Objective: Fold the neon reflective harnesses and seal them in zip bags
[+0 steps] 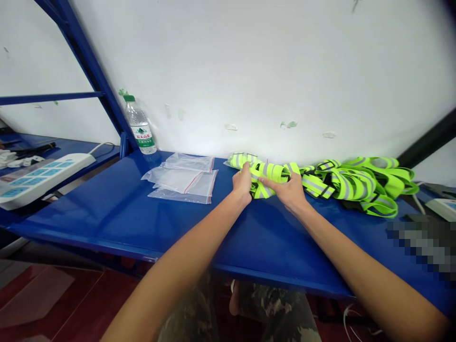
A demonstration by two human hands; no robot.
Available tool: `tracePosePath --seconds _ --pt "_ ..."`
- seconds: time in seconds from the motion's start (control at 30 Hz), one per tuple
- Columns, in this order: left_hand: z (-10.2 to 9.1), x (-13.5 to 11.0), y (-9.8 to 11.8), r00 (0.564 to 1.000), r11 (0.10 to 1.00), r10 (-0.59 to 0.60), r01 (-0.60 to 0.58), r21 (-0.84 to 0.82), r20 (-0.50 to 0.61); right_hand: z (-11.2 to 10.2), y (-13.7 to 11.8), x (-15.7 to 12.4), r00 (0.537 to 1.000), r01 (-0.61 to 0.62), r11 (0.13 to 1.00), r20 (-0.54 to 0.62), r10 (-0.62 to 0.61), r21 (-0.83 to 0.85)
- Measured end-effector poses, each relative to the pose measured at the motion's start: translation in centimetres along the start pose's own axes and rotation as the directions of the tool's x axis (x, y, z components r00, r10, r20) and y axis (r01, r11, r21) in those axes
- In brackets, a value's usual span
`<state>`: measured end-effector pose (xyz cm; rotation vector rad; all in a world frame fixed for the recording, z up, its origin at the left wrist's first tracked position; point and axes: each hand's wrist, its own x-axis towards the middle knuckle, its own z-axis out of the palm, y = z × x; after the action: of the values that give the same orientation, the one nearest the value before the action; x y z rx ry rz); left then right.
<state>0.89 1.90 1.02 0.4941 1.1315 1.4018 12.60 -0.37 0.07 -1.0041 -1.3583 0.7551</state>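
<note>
We held a crumpled neon-green reflective-striped fabric vest point(270, 172) on the glossy blue metal shelf point(107, 213) with our left hand point(242, 183), fingers curled over it, and our right hand point(285, 190), fingers pressed together on top.

a water bottle point(140, 128) stands near zip bags point(181, 178) on a blue shelf point(89, 213).

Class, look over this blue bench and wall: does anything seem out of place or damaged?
Yes: small torn scraps, possibly old tape, cling to the white wall above the blue bench, marring its plain surface.
</note>
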Motion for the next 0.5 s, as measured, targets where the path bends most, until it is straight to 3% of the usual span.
tracePosePath --seconds 0.13,0.2,0.27,0.37,0.5 --pt "0.3 -1.5 0.2 0.989 1.000 -0.017 0.018 -0.006 0.145 -1.2 -0.1 0.8 0.981 0.113 0.991 -0.153 -0.123 -0.074" --pt "0.4 -2.3 0.1 0.978 0.999 0.000 -0.007 0.035 0.207 -1.7 0.0 1.3 0.959 0.129 0.991 -0.250 -0.131 -0.025" --pt "0.5 -2.9 -0.1 0.938 0.990 -0.009 -0.040 0.135 0.346 -2.1 0.1 1.6 0.946 0.117 0.988 -0.313 -0.081 0.098" --pt "0.5 -3.3 -0.9 0.838 0.950 -0.006 -0.165 0.264 0.546 -2.4 -0.2 1.6 0.941 0.058 0.945 -0.333 0.057 0.323" --pt "0.3 -2.8 -2.0 0.792 0.873 0.147 -0.386 0.298 0.593 -2.6 -1.0 1.3 0.920 -0.033 0.868 -0.324 0.220 0.495"
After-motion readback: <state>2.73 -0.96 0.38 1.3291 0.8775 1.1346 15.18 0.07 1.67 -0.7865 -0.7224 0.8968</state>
